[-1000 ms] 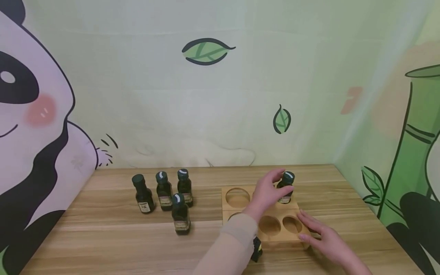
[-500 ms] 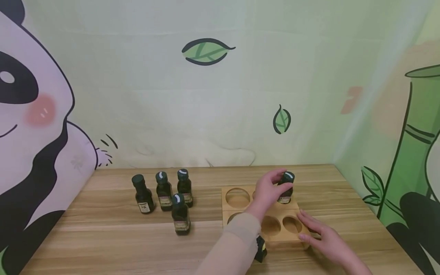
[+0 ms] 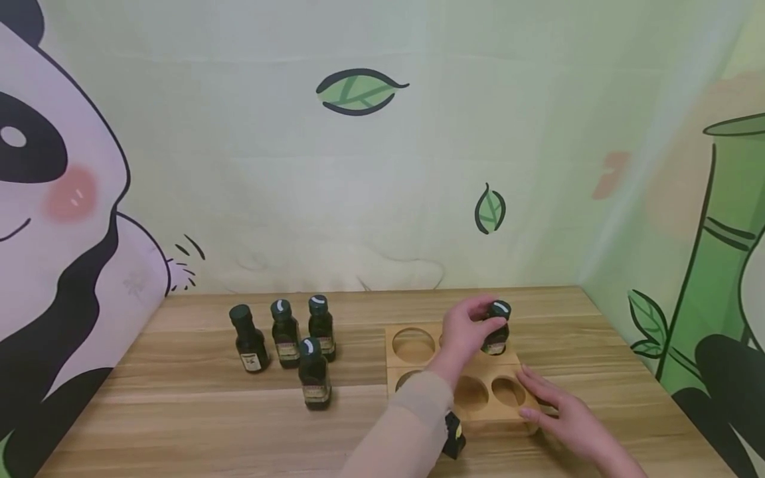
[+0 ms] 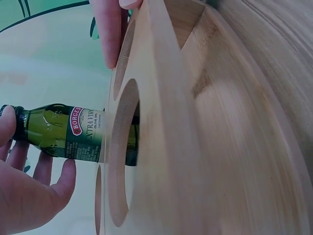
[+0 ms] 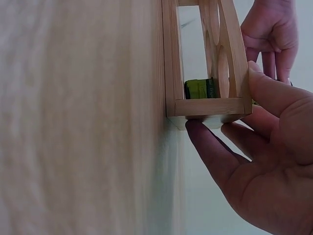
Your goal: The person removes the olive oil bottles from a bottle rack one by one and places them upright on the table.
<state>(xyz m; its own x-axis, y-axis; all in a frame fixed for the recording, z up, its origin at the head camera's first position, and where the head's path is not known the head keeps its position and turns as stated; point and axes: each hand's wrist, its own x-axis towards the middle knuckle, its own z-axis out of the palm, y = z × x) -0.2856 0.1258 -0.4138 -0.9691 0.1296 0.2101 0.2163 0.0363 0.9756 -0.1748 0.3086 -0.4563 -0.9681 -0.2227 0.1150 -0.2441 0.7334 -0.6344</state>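
My left hand [image 3: 466, 334] grips a small green olive oil bottle [image 4: 63, 131] near its dark cap. The bottle stands in the back right hole of a wooden bottle rack [image 3: 416, 364], and its base shows below the rack's holed top in the left wrist view. My right hand [image 3: 564, 419] holds the rack's right end, thumb on the top edge and fingers against the end face [image 5: 210, 106]. Several round holes open in the rack's top; my left forearm hides part of the front row.
Left of the rack stand several dark bottles, including a narrow-necked one [image 3: 250, 340] and a nearer one [image 3: 315, 375]. A black wrist device [image 3: 454, 435] shows beside my left sleeve. A panda-printed curtain [image 3: 382, 166] hangs behind the wooden table [image 3: 197, 411].
My left hand's thumb and wrist have shifted slightly on the bottle, which now sits a touch lower and left. My right hand and the rack have stayed in place.
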